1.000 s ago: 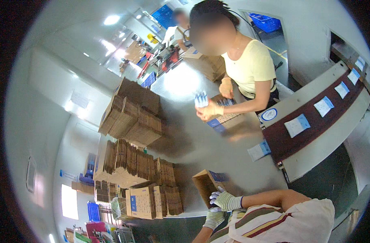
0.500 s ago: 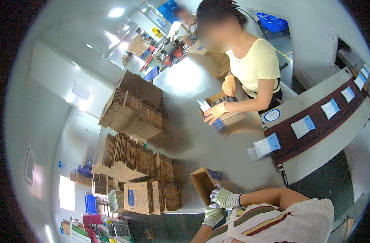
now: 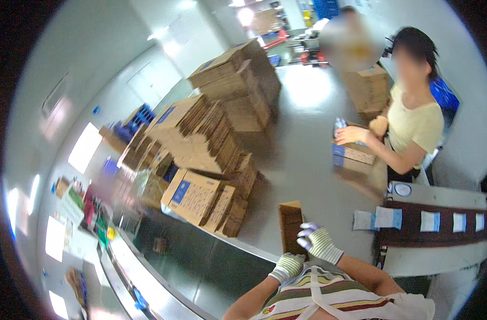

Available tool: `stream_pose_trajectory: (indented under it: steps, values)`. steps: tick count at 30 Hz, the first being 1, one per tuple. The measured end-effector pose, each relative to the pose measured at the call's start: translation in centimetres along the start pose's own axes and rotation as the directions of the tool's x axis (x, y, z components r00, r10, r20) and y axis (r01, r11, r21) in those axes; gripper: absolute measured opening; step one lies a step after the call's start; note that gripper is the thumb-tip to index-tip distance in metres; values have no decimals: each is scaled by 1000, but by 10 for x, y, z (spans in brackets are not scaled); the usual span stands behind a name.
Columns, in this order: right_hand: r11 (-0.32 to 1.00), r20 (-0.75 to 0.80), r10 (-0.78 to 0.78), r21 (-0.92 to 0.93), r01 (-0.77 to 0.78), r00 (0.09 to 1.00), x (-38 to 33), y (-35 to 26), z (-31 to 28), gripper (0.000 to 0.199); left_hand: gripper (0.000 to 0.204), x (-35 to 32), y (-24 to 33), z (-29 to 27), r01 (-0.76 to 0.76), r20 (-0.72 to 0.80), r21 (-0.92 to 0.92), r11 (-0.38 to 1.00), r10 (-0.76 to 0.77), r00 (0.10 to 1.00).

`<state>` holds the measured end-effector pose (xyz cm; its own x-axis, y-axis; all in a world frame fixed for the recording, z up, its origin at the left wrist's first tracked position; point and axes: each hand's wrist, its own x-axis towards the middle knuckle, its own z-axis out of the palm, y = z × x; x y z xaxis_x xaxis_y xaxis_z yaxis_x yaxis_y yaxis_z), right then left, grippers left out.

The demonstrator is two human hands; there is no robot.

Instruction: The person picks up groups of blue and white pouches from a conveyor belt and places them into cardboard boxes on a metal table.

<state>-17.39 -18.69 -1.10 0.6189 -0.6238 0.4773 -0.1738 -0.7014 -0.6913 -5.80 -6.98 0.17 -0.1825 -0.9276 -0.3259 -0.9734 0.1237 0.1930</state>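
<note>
A small brown cardboard box (image 3: 290, 226), open at the top, stands at the table's near edge just in front of me. My left hand (image 3: 287, 268), in a white and green striped glove, is closed on the box's near end; its fingertips are partly hidden. My right hand (image 3: 321, 243), gloved the same way with purple fingertips, is beside the box's right wall. Its fingers are apart and slightly bent, holding nothing I can see.
Stacks of flattened cartons (image 3: 201, 138) line the table's left side. Across the grey table (image 3: 294, 160), a person in yellow handles a filled carton (image 3: 355, 153). At right, a conveyor (image 3: 441, 205) carries several white-and-blue packets (image 3: 388, 217); another person stands farther back.
The view has swung left. My right hand has parted from my left and its fingers have spread. The left hand stays at the box. The person opposite keeps handling the filled carton.
</note>
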Motion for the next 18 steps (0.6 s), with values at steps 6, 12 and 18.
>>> stream_pose_trajectory:
  steps: [6,12,18]
  values:
    - [987,34,126,-103,-122,991,-6,33,-6,19,24,-8,-3,17,-17,-17,-25,1000,16,1000]
    - [979,76,149,-148,-137,986,-9,30,-23,17,21,-6,-8,14,19,-101,0,1000,-19,995]
    - [962,260,250,-180,-207,933,-51,52,-12,23,22,-10,-12,14,52,-134,-53,997,-59,989]
